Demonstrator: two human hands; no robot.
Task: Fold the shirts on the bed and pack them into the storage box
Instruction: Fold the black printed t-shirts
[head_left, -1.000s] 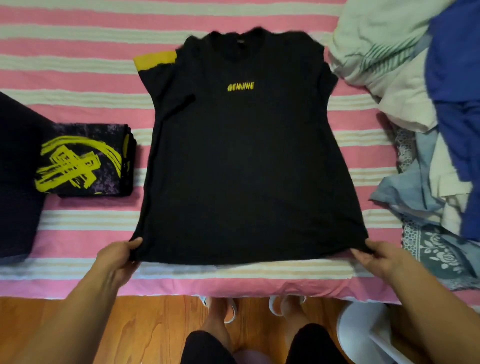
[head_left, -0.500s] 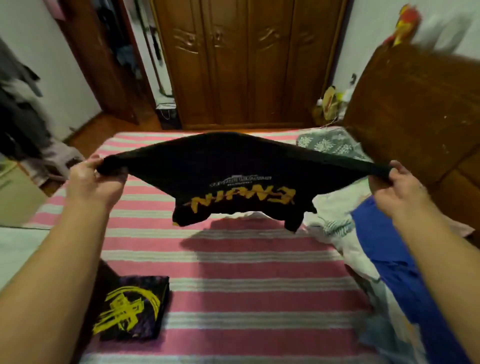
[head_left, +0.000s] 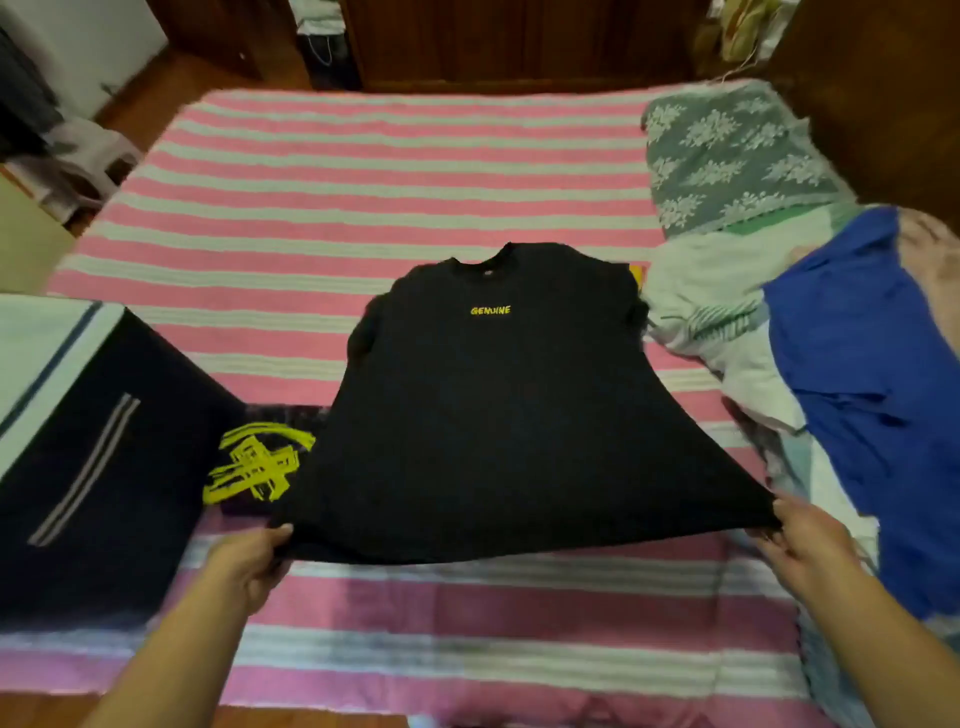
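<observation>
Black shirt (head_left: 498, 415) at frame centre, print side up, collar toward the top, hem raised off the striped bed (head_left: 363, 171). Left hand (head_left: 249, 558) pinching lower-left hem corner; right hand (head_left: 802, 540) pinching lower-right corner. Folded shirt (head_left: 257, 462) just left, partly overlapped; dark storage box (head_left: 98, 441) at left edge; unfolded pile (head_left: 831, 322) at right. For a good lay-down, presumably: hem kept taut, lowered evenly, clear of folded shirt, sleeves then smoothed flat; left sleeve looks bunched.

The black shirt (head_left: 498, 415), flung up in the air half a second ago, now lies front-up on the bed (head_left: 363, 171) again. Its left edge now overlaps the folded shirt (head_left: 260, 462), and both hands are back low at the hem.
</observation>
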